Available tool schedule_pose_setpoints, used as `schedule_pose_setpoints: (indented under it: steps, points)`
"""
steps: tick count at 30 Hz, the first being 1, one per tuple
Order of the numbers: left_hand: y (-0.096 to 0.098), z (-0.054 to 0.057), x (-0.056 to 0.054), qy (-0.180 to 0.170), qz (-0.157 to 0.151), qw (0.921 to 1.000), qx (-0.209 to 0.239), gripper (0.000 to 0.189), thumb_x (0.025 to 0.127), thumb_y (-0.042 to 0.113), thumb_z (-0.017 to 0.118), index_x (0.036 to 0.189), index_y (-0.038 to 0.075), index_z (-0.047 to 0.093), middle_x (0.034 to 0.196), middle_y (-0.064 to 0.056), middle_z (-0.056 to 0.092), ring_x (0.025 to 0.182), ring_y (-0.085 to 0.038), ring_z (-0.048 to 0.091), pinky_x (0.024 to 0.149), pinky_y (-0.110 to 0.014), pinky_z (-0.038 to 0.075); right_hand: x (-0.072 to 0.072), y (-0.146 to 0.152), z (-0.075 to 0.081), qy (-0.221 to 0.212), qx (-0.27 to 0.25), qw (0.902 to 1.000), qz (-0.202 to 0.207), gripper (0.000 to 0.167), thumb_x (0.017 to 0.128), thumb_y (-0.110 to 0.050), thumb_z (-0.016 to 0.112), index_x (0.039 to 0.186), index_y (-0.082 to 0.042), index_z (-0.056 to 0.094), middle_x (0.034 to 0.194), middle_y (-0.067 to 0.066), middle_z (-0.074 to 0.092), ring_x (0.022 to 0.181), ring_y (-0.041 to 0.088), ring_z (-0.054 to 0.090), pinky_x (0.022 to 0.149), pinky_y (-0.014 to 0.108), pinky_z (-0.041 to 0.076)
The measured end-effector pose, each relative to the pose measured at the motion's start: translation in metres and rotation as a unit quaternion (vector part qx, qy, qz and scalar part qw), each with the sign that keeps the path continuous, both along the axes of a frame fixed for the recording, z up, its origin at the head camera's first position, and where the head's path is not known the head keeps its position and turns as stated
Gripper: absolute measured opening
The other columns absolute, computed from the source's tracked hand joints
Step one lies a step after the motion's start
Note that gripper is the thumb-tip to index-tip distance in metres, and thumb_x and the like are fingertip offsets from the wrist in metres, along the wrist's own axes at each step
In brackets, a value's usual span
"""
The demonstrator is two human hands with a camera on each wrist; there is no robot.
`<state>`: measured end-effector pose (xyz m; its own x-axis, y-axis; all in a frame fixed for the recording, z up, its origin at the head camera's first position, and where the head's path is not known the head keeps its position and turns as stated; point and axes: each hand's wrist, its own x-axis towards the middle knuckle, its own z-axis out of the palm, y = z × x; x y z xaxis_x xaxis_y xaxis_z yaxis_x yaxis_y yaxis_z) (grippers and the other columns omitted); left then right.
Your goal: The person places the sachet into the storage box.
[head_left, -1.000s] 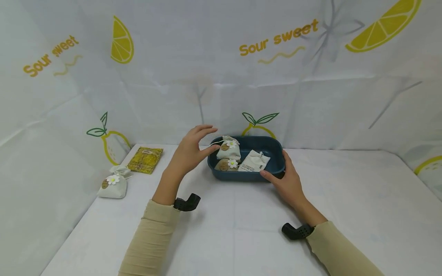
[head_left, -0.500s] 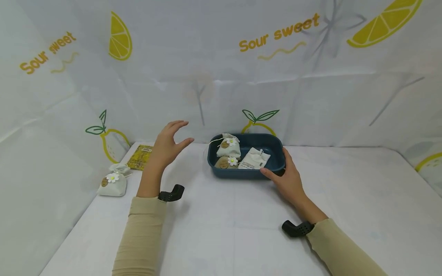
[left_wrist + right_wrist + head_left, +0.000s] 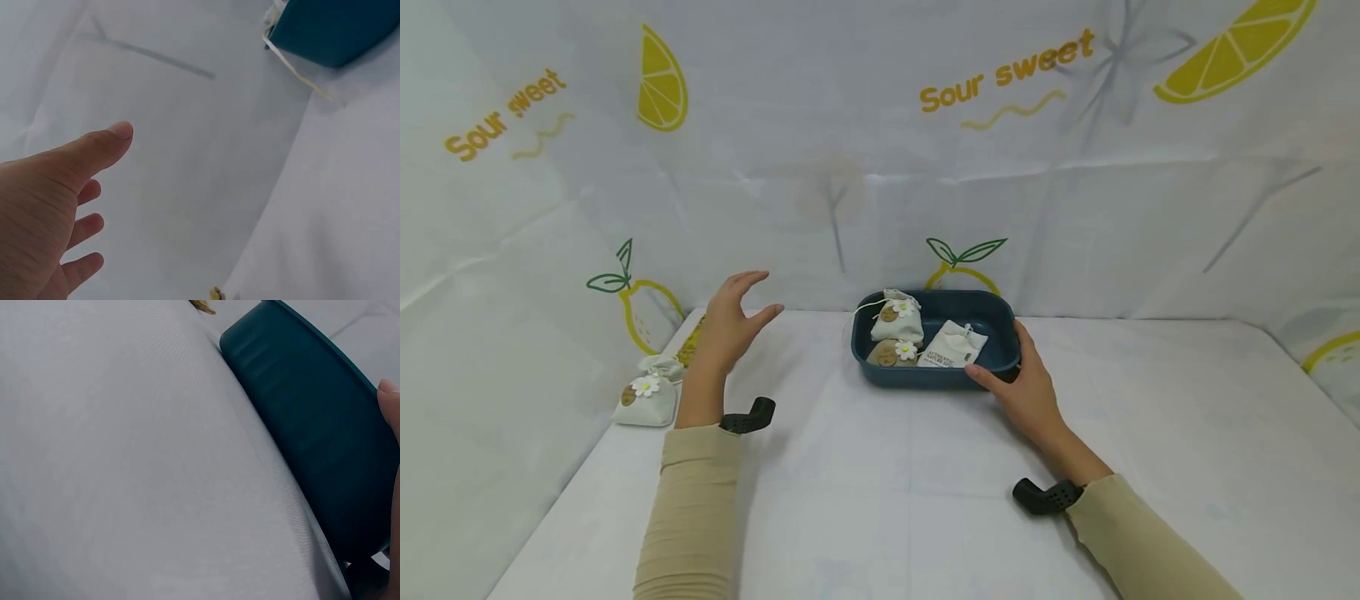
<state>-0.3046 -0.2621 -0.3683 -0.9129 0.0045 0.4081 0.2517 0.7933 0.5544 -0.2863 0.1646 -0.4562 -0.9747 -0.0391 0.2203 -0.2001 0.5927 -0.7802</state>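
"Sour sweet" stands twice on the white backdrop [image 3: 790, 125]; "AUTHENTIC NATURE" on the flat pouch [image 3: 955, 342], further letters unclear

Yellow packet [image 3: 690, 344] mostly hidden behind left hand [image 3: 724, 327].

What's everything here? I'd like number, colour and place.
Table: one, white-covered, underneath.
Backdrop: one, white with lemon prints, behind.
Tub: one, dark blue, on the table.
Flowered pouches: two, white and tan, tub's left end.
Printed pouch: one, white, right of those.
Loose pouch: one, white, flowered, table's left.
Packet: one, yellow, partly hidden, also left.
Wrist devices: two, black, one each side.
Sleeves: two, beige, likewise.
Left hand: one, grip open, above the table.
Right hand: one, grip on tub's right end.
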Motion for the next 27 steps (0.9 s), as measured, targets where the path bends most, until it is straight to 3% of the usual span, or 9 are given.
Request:
schedule_pose_setpoints:
  steps: [6, 27]
  points:
    - [-0.014, -0.012, -0.003, -0.007, 0.010, 0.9999, 0.000, 0.060, 0.095, 0.022, 0.073, 0.147, 0.004, 0.050, 0.155, -0.020, 0.044, 0.147, -0.040, 0.038, 0.119, -0.057, 0.034, 0.001, 0.001, 0.000, -0.011, 0.001, 0.9999, 0.002, 0.105, 0.090, -0.050, 0.071, 0.165, -0.015, 0.005, 0.170, 0.015, 0.016, 0.156, 0.041, 0.019, 0.123, 0.065, 0.022]
    - [-0.053, -0.061, -0.008, -0.107, 0.081, 0.9909, 0.010, 0.058, 0.100, 0.028, 0.065, 0.149, 0.003, 0.048, 0.164, -0.028, 0.024, 0.153, -0.050, 0.018, 0.123, -0.066, 0.019, -0.001, 0.000, 0.000, -0.001, -0.003, 1.0000, 0.005, 0.107, 0.089, -0.050, 0.072, 0.165, -0.015, 0.004, 0.170, 0.015, 0.016, 0.156, 0.041, 0.019, 0.122, 0.066, 0.023]
